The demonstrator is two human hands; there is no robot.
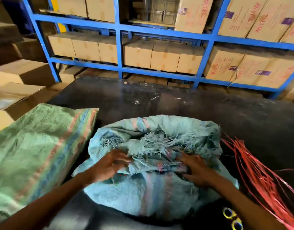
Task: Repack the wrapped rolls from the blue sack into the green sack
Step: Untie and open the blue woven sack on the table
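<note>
Both hands press, fingers spread, on the blue sack.

Bulging blue sack, frayed mouth bunched, beside flat green sack.

Before you lies a dark table, its far part strewn with small pale scraps. At your right, a bundle of red straps trails over its edge. Beyond stands a blue rack stacked with cardboard boxes, with more boxes piled at your left.
</note>
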